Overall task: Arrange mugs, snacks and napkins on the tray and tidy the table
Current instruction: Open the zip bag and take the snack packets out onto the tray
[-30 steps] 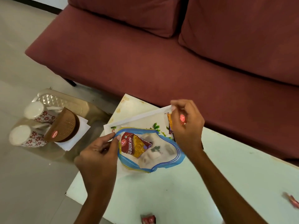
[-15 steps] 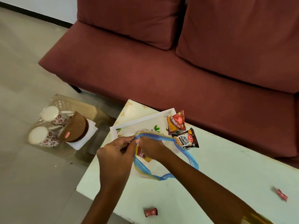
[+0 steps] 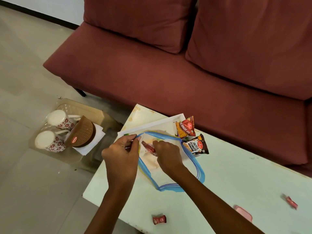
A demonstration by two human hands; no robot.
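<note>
Right hand (image 3: 166, 152) has reached into bag (image 3: 200, 171), seemingly pinching red packet (image 3: 149, 148).

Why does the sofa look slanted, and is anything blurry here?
Head view: the wide lens and tilted head slant the sofa and table; light is soft, shadows faint; the peanuts packet reads sharp, the wrapped sweet near the right edge is smeared.

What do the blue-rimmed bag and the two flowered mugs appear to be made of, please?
The blue-rimmed bag looks like thin clear plastic: the red packet inside shows through. The flowered mugs are probably glazed ceramic, smooth white with red flower print.
</note>
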